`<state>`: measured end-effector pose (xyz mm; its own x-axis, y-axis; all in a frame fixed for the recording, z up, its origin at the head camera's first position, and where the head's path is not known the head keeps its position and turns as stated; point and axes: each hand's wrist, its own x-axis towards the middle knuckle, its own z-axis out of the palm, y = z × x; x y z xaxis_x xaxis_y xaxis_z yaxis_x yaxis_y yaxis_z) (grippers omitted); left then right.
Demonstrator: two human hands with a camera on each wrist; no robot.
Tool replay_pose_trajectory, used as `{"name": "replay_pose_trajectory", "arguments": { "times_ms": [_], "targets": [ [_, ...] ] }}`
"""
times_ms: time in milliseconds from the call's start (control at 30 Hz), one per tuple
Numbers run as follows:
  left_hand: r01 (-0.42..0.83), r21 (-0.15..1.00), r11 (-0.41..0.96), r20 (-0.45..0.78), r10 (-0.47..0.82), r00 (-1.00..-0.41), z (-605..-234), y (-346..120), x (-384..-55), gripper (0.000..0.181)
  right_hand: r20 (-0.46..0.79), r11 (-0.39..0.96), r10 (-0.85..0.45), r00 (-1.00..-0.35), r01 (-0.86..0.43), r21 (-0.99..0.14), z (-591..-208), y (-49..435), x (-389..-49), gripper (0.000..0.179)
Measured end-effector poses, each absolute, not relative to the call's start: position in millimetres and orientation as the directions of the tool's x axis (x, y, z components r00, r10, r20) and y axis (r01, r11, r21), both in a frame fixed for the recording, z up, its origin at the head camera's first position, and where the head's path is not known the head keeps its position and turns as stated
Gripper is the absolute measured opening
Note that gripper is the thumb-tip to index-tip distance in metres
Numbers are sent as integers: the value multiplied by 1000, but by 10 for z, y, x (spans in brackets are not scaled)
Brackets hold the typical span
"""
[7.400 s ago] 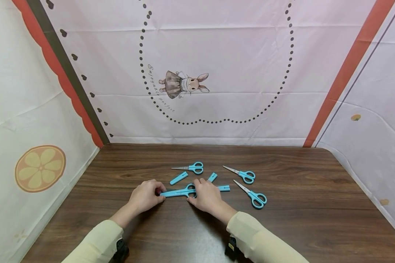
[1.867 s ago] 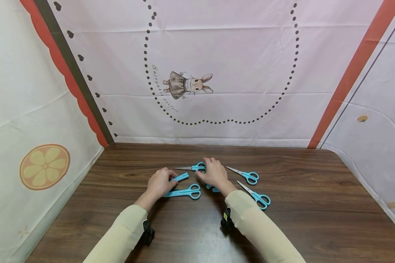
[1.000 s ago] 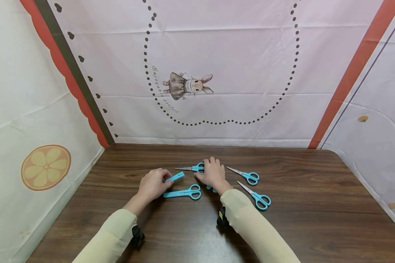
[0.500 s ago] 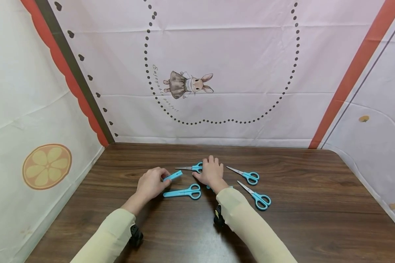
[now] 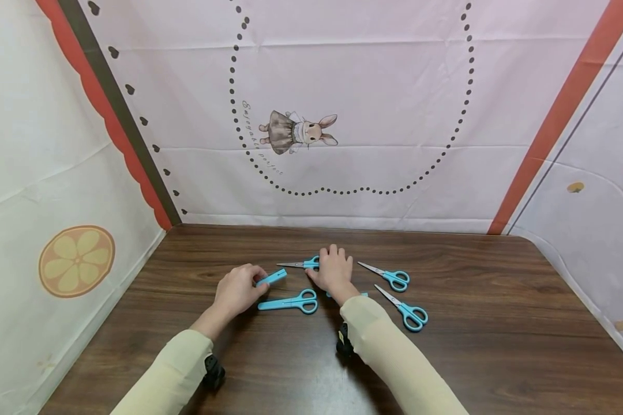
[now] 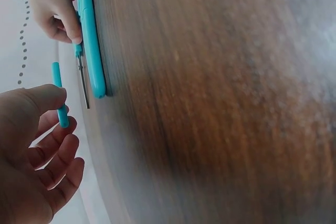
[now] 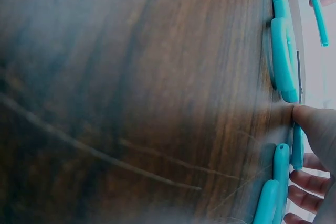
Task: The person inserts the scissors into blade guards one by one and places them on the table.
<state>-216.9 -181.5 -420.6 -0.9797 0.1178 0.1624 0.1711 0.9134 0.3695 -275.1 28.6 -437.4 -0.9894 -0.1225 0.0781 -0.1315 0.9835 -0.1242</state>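
L hand (image 5: 237, 290) pinches a flat light-blue plastic scissor cover (image 5: 273, 278) btwn thumb & index, other fingers loosely bent; cover is raised off the dark brown wood-grain table (image 5: 498, 311). R hand (image 5: 334, 272) grips the light-blue plastic handle of slim metal-bladed scissors (image 5: 309, 264) lying on the table, thumb one side, fingers the other; bare blades point L, just beyond the cover. Nearer the person, btwn the hands: light-blue scissors w/ blades inside a matching cover (image 5: 285, 304), loops to R. Two spare light-blue plastic covers (image 7: 281, 163) lie side by side under R wrist, partly hidden in head view. To R, two more uncovered light-blue-handled metal scissors, upper pair (image 5: 386, 273) & lower pair (image 5: 401, 305), tips pointing up-L. Behind: pale pink-white cloth backdrop w/ rabbit print (image 5: 301, 132)
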Motion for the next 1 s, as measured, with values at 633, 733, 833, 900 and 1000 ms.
{"name": "replay_pose_trajectory", "arguments": {
  "times_ms": [633, 733, 833, 900, 1000],
  "targets": [
    [177, 361, 916, 186, 116, -976, -4216, -1868, -2165, 11, 150, 980, -158, -976, -174, -101, -4330, 359, -2735, 55],
    [173, 360, 917, 177, 115, -977, -4215, -1873, -2166, 12, 152, 977, -158, -976, -177, -119, -4324, 374, -2738, 55],
    [169, 359, 918, 170, 114, -979, -4219, -1881, -2163, 12, 151, 975, -156, -976, -177, -137, -4319, 391, -2740, 54],
    [168, 359, 918, 170, 113, -979, -4219, -1888, -2159, 12, 151, 973, -158, -976, -180, -143, -4313, 405, -2740, 53],
    [172, 356, 918, 177, 114, -978, -4216, -1896, -2162, 11, 169, 971, -166, -972, -191, -142, -4297, 428, -2738, 51]
  ]
}}
